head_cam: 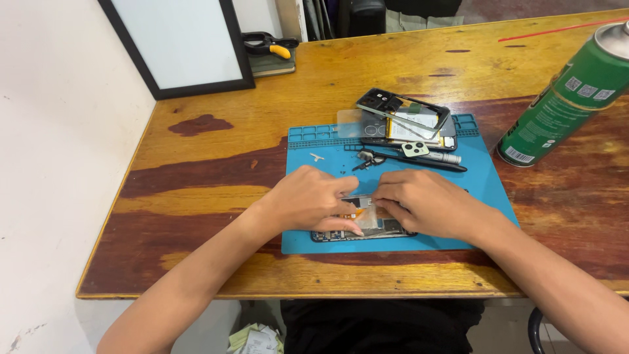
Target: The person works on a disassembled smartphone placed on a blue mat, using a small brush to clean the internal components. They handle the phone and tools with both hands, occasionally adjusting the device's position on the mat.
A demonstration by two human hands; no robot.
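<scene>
Opened phone (367, 226), near front edge of blue mat (308, 170): left hand (311, 200) and right hand (422, 203) both pinched its internal parts.

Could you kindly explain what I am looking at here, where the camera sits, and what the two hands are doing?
There is no machine: the one picture comes from a camera worn on a person's head, looking down at their own bare hands. The left hand and right hand both rest on an opened phone, pinching at its insides. It lies on a blue work mat on a wooden table. Further back on the mat lie a second dismantled phone with its frame and a dark pen-like tool. A green spray can stands at the right, and a black-framed board leans against the wall.
</scene>
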